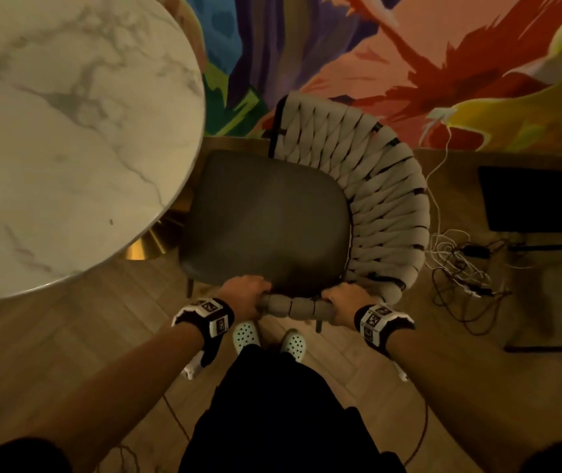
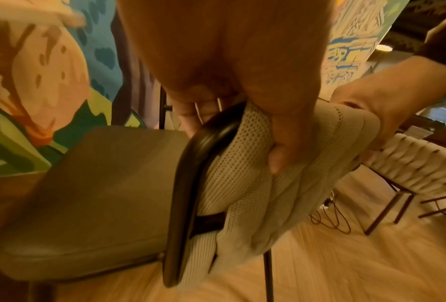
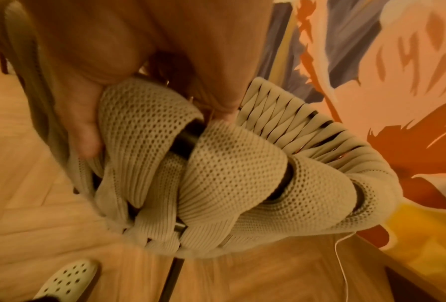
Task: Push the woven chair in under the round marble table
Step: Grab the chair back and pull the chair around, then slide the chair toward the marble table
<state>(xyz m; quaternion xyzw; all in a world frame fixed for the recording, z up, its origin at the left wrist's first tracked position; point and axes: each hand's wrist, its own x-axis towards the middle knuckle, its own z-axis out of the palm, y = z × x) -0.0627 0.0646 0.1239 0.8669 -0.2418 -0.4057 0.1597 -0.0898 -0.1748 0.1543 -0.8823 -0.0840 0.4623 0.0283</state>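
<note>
The woven chair [image 1: 368,186] has a beige strap-wrapped curved back and a dark seat cushion [image 1: 266,220]. It stands to the right of the round marble table [image 1: 61,138], its seat's left edge close to the tabletop rim. My left hand [image 1: 243,297] grips the near end of the woven rail [image 1: 295,307], fingers curled over it. My right hand [image 1: 341,302] grips the same rail a little further right. The left wrist view shows my left hand [image 2: 245,98] wrapped round the woven strap [image 2: 242,175]. The right wrist view shows my right hand [image 3: 139,81] curled on the mesh straps [image 3: 224,173].
A gold table base [image 1: 151,242] sits under the tabletop beside the seat. A painted mural wall [image 1: 409,63] runs behind the chair. Tangled cables [image 1: 460,268] and a dark-framed object [image 1: 539,199] lie on the wooden floor at the right. My feet in perforated clogs [image 1: 269,339] stand just behind the chair.
</note>
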